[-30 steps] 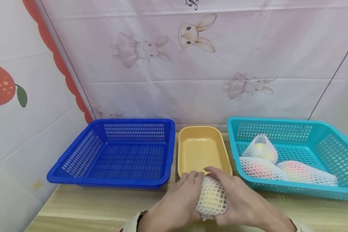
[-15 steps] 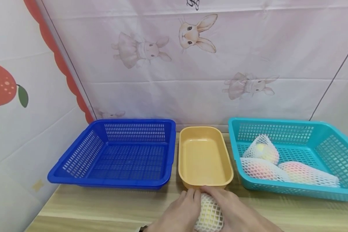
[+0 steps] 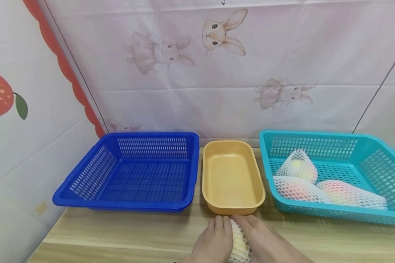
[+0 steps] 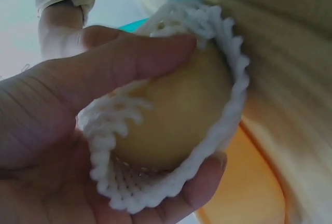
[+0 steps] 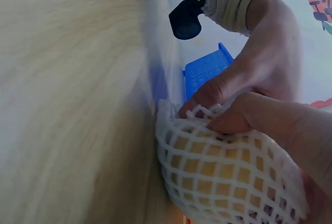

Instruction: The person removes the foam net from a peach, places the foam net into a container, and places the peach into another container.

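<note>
A round yellow fruit (image 4: pixel 179 105) sits in a white foam net sleeve (image 5: pixel 223 169), held between both hands low over the table. My left hand (image 3: pixel 214 239) grips it from the left, thumb across its top and fingers curled beneath, as the left wrist view shows. There the sleeve gapes at one end and bares smooth yellow skin. My right hand (image 3: pixel 266 239) holds the netted fruit from the other side; in the right wrist view its thumb (image 5: pixel 249 115) pinches the netting near the left hand's fingers. In the head view, the hands cover much of the fruit.
A yellow tray (image 3: pixel 233 210) stands just beyond the hands. To its left is a blue basket (image 3: pixel 125 206). The turquoise basket (image 3: pixel 332 208) on the right contains three netted fruits (image 3: pixel 297 190). Behind them rises a rabbit-print cloth (image 3: pixel 217 117).
Both hands have come down and nearer to me with the netted fruit, away from the yellow tray's front edge, which they overlapped before. The baskets have stayed put.
</note>
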`<action>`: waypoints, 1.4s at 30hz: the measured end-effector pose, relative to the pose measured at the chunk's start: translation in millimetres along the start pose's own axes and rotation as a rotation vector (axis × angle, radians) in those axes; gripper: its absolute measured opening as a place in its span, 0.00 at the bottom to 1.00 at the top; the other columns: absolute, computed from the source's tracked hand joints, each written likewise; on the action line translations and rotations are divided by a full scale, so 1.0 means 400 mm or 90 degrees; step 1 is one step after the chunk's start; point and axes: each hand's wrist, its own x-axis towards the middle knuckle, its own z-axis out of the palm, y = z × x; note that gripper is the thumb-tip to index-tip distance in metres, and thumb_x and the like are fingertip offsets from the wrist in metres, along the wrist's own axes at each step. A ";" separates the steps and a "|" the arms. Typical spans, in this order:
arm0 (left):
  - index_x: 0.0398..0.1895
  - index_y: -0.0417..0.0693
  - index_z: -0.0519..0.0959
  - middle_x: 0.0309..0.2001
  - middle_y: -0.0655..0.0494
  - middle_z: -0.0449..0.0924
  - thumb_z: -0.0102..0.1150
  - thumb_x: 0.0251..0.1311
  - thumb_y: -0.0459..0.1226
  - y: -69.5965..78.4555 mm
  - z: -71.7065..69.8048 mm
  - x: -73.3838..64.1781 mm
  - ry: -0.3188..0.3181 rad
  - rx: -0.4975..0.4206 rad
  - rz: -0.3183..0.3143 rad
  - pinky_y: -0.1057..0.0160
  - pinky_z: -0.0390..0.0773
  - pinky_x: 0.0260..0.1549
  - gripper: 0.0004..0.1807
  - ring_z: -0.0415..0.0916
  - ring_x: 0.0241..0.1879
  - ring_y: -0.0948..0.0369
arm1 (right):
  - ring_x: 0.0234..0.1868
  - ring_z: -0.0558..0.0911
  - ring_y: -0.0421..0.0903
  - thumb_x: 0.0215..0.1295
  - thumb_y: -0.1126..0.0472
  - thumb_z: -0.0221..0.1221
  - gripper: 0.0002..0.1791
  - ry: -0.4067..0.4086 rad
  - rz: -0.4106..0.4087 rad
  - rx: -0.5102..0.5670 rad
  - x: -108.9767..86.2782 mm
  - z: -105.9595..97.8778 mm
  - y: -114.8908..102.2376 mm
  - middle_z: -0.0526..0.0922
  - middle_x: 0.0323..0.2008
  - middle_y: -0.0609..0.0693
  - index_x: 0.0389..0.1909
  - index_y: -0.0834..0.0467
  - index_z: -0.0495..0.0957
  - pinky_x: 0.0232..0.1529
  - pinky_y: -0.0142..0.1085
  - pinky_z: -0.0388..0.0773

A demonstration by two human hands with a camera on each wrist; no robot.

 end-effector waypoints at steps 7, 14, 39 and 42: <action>0.48 0.33 0.73 0.34 0.48 0.73 0.61 0.58 0.34 0.009 0.022 -0.003 0.121 0.038 0.001 0.73 0.75 0.27 0.17 0.73 0.32 0.60 | 0.43 0.76 0.40 0.48 0.27 0.62 0.43 0.032 -0.001 -0.071 -0.013 0.022 0.011 0.75 0.42 0.42 0.52 0.57 0.70 0.40 0.40 0.78; 0.50 0.32 0.71 0.34 0.49 0.71 0.74 0.40 0.34 0.005 0.017 -0.002 0.104 -0.021 -0.003 0.72 0.75 0.27 0.32 0.71 0.30 0.60 | 0.42 0.73 0.34 0.46 0.36 0.69 0.39 0.001 0.047 0.020 -0.012 0.020 0.011 0.71 0.43 0.34 0.54 0.50 0.67 0.41 0.34 0.76; 0.53 0.35 0.66 0.36 0.49 0.69 0.77 0.35 0.35 -0.010 -0.012 0.001 -0.030 -0.093 -0.017 0.69 0.75 0.23 0.40 0.73 0.30 0.59 | 0.35 0.70 0.31 0.37 0.55 0.72 0.33 0.008 0.034 0.081 -0.018 0.032 0.030 0.69 0.36 0.31 0.47 0.39 0.67 0.35 0.27 0.72; 0.53 0.35 0.65 0.36 0.50 0.69 0.76 0.35 0.34 -0.014 -0.017 0.001 -0.025 -0.100 0.001 0.69 0.76 0.25 0.39 0.73 0.30 0.61 | 0.35 0.71 0.31 0.37 0.53 0.73 0.35 0.009 0.036 0.096 -0.018 0.031 0.031 0.70 0.37 0.30 0.49 0.38 0.66 0.35 0.27 0.72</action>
